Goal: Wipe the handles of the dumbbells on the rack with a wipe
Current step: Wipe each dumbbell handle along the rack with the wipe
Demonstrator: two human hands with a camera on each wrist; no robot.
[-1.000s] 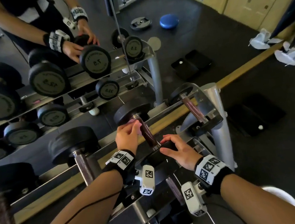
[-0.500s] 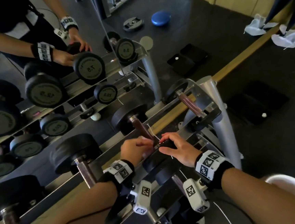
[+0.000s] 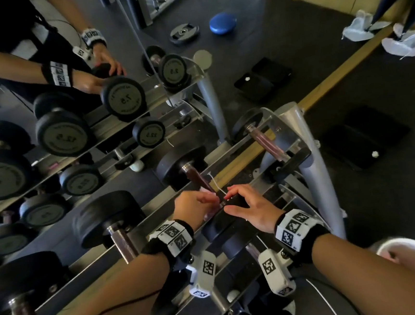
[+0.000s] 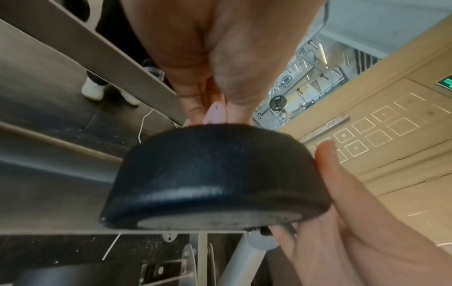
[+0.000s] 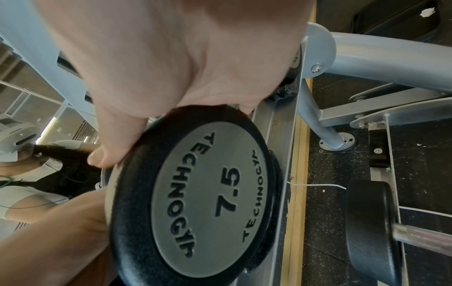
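Note:
The 7.5 dumbbell lies across the rack (image 3: 156, 212) with its dark handle (image 3: 197, 177) running from the far head (image 3: 177, 163) toward me. My left hand (image 3: 211, 202) grips a pale pink wipe (image 3: 207, 215) wrapped round the handle's near end. My right hand (image 3: 230, 203) holds the near head (image 3: 220, 227), with fingers curled over its rim. That black head (image 4: 215, 174) fills the left wrist view, with my left fingers (image 4: 195, 104) closed just behind it. In the right wrist view its "7.5" face (image 5: 208, 193) sits under my thumb (image 5: 105, 152).
A heavier dumbbell (image 3: 106, 216) lies on the rack to the left and a small one (image 3: 266, 142) to the right beside the grey rack post (image 3: 310, 168). A mirror behind repeats the rack. A blue disc (image 3: 222, 23), a weight plate (image 3: 184, 33) and white cloths (image 3: 358, 28) lie on the floor.
My left hand has slid with the wipe down the handle from the far head to the near end. The right hand has stayed on the near head.

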